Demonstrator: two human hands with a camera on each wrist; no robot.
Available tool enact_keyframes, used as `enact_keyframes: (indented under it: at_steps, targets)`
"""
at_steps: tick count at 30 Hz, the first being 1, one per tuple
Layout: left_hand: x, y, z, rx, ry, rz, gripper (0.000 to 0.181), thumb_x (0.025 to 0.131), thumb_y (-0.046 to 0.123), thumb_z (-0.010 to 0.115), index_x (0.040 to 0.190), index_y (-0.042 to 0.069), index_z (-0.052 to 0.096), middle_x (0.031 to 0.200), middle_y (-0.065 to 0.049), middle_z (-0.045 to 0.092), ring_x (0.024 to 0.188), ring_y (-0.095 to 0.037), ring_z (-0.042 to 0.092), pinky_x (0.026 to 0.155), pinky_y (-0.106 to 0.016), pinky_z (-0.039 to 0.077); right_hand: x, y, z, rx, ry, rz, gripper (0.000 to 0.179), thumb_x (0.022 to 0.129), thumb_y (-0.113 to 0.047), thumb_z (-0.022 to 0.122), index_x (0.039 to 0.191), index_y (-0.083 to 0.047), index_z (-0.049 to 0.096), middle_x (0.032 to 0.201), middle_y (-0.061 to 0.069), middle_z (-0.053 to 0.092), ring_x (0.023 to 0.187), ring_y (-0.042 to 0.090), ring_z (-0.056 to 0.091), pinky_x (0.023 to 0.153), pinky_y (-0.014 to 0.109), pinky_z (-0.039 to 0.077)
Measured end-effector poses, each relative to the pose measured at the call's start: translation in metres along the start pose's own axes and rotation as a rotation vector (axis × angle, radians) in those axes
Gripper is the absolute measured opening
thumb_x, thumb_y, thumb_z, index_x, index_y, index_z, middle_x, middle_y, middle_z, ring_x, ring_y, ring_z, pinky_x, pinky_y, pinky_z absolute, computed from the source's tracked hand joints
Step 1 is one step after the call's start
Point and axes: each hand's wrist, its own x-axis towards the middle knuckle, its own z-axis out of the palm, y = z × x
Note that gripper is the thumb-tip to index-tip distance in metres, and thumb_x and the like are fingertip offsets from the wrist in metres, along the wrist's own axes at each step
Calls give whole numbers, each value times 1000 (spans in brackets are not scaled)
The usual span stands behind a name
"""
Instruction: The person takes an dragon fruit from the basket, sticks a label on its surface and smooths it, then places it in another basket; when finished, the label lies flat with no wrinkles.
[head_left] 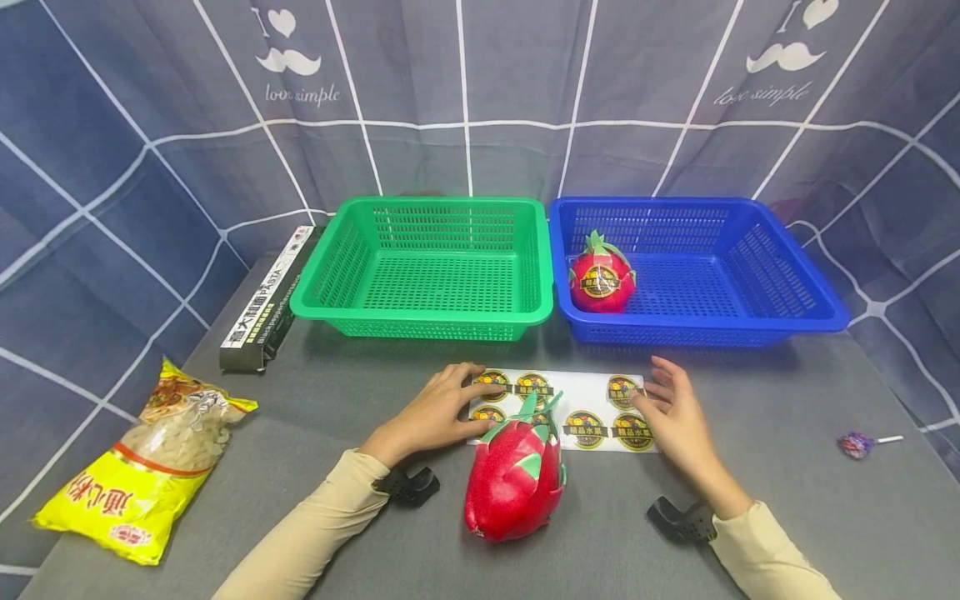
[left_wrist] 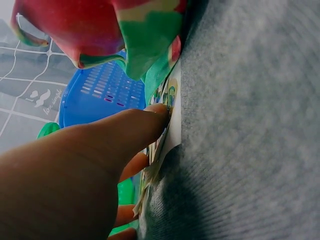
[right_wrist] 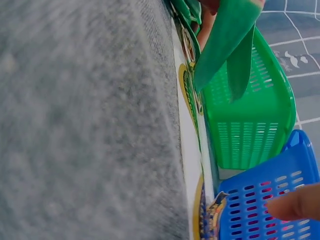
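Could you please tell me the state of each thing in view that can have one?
Near dragon fruit: lying down, no sticker visible
Far dragon fruit: in basket, leaves up, sticker on
Sticker sheet: partly used, bare gap in far row
Green basket: upright, open-topped
Blue basket: upright, open-topped, holding fruit
Yellow bag: filled, apparently sealed
Pasta box: lying down, closure unclear
Lollipop: apparently wrapped

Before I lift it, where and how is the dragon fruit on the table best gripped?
Probably round the broad red body of the dragon fruit, coming down from above on the near side. The body is rounded and mostly smooth there, while thin green leaves crowd the far end, which overlaps the sticker sheet in the head view.
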Motion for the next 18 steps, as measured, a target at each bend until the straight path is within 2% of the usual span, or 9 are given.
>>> enact_keyframes:
  at_steps: [3, 6, 15, 18]
  targets:
    - [0, 0, 0, -1, 2, -1, 49, 81, 45, 62, 126, 31, 52, 134, -6, 42, 122, -23, 39, 103, -46, 31, -3, 0, 2, -89, 1, -81, 60, 83, -6, 59, 135, 3, 30, 132, 32, 36, 109, 48, 50, 88, 49, 45]
    - [0, 0, -1, -3, 6, 1, 49, 80, 45, 62, 126, 29, 52, 133, -6, 42, 121, -23, 39, 103, -46, 32, -5, 0, 3, -140, 15, -123, 60, 82, -7, 60, 134, 2, 31, 130, 31, 36, 106, 48, 51, 86, 51, 46]
    - [0, -1, 0, -7, 12, 7, 50, 81, 45, 61, 126, 28, 52, 133, -7, 42, 122, -24, 39, 103, -45, 31, -2, 6, 4, -141, 61, -123, 53, 81, -1, 60, 130, 2, 39, 123, 28, 42, 100, 42, 56, 83, 45, 48]
    - [0, -1, 1, -6, 10, 4, 50, 81, 46, 61, 127, 28, 52, 134, -7, 42, 122, -23, 38, 103, -45, 31, -1, 10, 4, -140, 72, -129, 51, 79, 2, 61, 127, 2, 42, 121, 26, 46, 97, 39, 57, 78, 29, 52]
